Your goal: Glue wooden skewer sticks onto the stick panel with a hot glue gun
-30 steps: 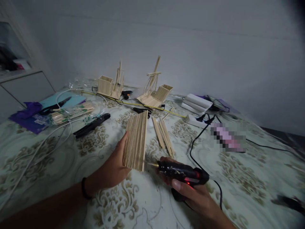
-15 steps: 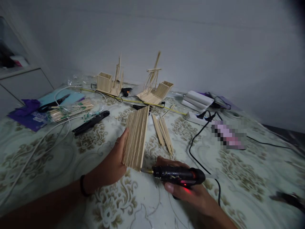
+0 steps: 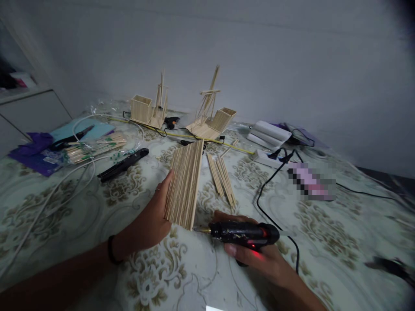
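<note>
My left hand [image 3: 160, 216] grips a panel of wooden sticks [image 3: 184, 185] by its left edge, holding it tilted over the table. A black hot glue gun [image 3: 244, 234] with a red light is in my right hand [image 3: 256, 255], its fingers wrapped round the handle. The metal nozzle points left, at the panel's lower right corner, touching it or very close. Just beyond lie several loose wooden sticks [image 3: 221, 179] on the patterned tablecloth. The left fingers behind the panel are hidden.
Two stick models [image 3: 142, 109] [image 3: 207, 125] stand at the back. Left are a black utility knife [image 3: 123, 165], bagged sticks [image 3: 95, 148] and scissors [image 3: 73, 137]. A power strip [image 3: 267, 159], a black cord [image 3: 266, 190] and a blurred pink object [image 3: 309, 181] lie right. A yellow strip [image 3: 181, 137] crosses behind.
The view has shifted very slightly. My hands, the panel and the glue gun keep nearly the same pose, with the nozzle still at the panel's lower right corner.
</note>
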The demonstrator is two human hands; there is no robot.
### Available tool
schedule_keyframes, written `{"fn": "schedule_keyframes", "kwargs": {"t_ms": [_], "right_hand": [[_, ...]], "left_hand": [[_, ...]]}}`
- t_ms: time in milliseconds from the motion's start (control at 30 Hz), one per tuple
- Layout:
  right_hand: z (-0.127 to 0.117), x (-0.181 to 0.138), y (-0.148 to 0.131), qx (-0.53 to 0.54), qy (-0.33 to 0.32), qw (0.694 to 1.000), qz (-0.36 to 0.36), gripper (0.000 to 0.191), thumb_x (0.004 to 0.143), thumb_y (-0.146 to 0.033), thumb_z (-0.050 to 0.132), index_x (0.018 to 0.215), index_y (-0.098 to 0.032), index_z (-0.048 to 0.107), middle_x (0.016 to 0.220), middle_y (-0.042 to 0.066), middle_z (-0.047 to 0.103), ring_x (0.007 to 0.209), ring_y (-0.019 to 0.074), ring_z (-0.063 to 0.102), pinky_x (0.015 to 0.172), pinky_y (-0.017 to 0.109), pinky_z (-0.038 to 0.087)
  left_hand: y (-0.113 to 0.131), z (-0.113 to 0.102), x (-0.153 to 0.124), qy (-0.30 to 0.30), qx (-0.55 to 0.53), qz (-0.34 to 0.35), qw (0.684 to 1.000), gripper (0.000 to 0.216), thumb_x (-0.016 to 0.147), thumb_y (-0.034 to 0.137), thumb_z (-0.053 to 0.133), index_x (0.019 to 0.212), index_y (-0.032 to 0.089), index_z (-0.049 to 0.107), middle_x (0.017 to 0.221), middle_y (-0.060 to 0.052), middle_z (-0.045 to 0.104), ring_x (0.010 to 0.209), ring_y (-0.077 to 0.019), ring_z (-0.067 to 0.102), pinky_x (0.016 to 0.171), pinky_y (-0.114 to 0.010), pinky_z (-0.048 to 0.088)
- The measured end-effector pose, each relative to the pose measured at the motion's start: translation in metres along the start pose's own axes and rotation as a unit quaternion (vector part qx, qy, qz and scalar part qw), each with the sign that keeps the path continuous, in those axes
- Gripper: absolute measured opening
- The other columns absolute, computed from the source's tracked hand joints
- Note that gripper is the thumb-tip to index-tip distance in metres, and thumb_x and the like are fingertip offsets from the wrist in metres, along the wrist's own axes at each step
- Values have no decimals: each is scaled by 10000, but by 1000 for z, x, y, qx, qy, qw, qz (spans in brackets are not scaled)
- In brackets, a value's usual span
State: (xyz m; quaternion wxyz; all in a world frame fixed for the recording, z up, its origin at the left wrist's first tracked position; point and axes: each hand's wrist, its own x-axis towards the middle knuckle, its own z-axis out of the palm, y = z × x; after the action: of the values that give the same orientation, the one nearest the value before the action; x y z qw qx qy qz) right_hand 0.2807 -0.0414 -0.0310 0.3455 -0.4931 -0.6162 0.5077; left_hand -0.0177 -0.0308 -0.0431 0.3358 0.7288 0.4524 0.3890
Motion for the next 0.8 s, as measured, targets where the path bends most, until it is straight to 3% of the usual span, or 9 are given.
{"fn": "schedule_keyframes", "kwargs": {"t_ms": [533,800], "right_hand": [[-7,-1,11,-1,-35,999,-6,517,731,-429,950,1226,-311,853,1281,131,792,1161,384,739,1007,532,621],[-5,0,6,-24,-34,999,-7,526,758,-475,929,1217,-232,845,1286,165,792,1146,377,758,990,502,636]], "left_hand": [[6,0,2,-3,-22,-16,1000,1173,723,-63,514,1742,322,77,1837,-66,131,1693,-329,118,1375,-593,108],[14,-2,4,-26,-30,-34,999,1150,740,-45,531,1726,297,49,1831,-108,117,1687,-347,117,1373,-614,97]]}}
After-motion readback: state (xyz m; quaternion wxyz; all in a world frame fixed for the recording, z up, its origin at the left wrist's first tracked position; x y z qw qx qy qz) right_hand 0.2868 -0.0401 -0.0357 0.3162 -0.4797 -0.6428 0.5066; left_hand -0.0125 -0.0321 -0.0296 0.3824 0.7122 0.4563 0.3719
